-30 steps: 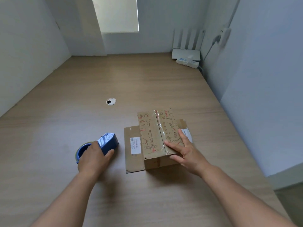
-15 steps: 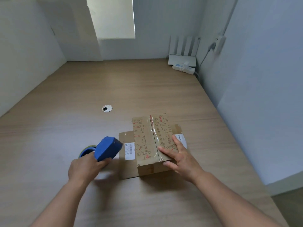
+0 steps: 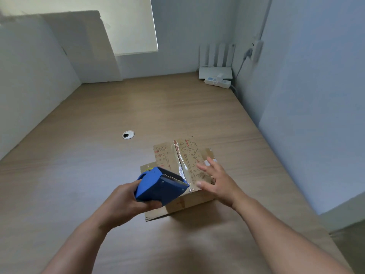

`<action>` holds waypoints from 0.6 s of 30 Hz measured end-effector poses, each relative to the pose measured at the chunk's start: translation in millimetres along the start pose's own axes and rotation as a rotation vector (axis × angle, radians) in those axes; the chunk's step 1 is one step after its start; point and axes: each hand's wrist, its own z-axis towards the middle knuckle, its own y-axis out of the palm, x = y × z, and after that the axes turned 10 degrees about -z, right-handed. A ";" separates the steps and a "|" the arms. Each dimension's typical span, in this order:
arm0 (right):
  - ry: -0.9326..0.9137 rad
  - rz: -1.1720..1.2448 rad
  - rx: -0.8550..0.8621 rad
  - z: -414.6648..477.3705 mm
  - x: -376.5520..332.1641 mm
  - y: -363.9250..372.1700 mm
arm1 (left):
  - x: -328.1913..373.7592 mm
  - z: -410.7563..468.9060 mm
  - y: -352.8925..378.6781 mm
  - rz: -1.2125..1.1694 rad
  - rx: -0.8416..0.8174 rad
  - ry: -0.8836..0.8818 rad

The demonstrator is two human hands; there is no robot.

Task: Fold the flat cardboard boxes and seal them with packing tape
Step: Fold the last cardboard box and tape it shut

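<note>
Box [image 3: 189, 161] stood folded, top seam taped; side flaps [image 3: 154, 213] seemingly unsealed. Left hand [image 3: 126, 204] gripped the dispenser [image 3: 158, 186]; right hand [image 3: 219, 180] spread open over the box.

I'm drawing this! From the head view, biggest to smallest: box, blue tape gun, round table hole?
Largest: cardboard box
Middle: blue tape gun, held nearer the camera, so it looks enlarged
Smallest: round table hole

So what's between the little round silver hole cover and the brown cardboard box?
Nothing. In the head view, only bare wooden tabletop lies between the round silver hole cover and the brown printed cardboard box.
</note>
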 end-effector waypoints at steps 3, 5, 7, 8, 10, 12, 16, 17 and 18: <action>-0.022 0.339 0.097 -9.8 -17.4 -19.0 | 5.5 -4.5 3.5 -0.003 -0.065 0.002; -0.087 0.542 0.009 -15.2 -32.0 -26.8 | 10.1 -6.7 5.0 -0.014 -0.096 0.001; -0.145 0.547 -0.050 -19.1 -45.5 -28.4 | 14.1 -7.5 6.1 -0.031 -0.118 -0.001; -0.164 0.516 -0.037 -19.9 -50.2 -28.1 | 16.7 -7.8 6.3 -0.038 -0.128 0.002; -0.183 0.495 0.020 -20.3 -55.0 -27.9 | 21.6 -8.1 5.2 -0.048 -0.137 0.006; -0.176 0.495 0.055 -21.0 -57.2 -28.7 | 25.1 -8.1 1.4 -0.072 -0.128 0.008; -0.126 0.458 0.094 -19.7 -57.2 -26.8 | 29.5 -6.4 -7.5 -0.066 -0.106 -0.004; -0.105 0.462 0.094 -20.0 -57.7 -25.8 | 30.6 -5.8 -8.8 -0.058 -0.110 -0.014; -0.086 0.470 0.094 -20.2 -58.0 -24.4 | 32.3 -5.3 -9.6 -0.051 -0.117 -0.024</action>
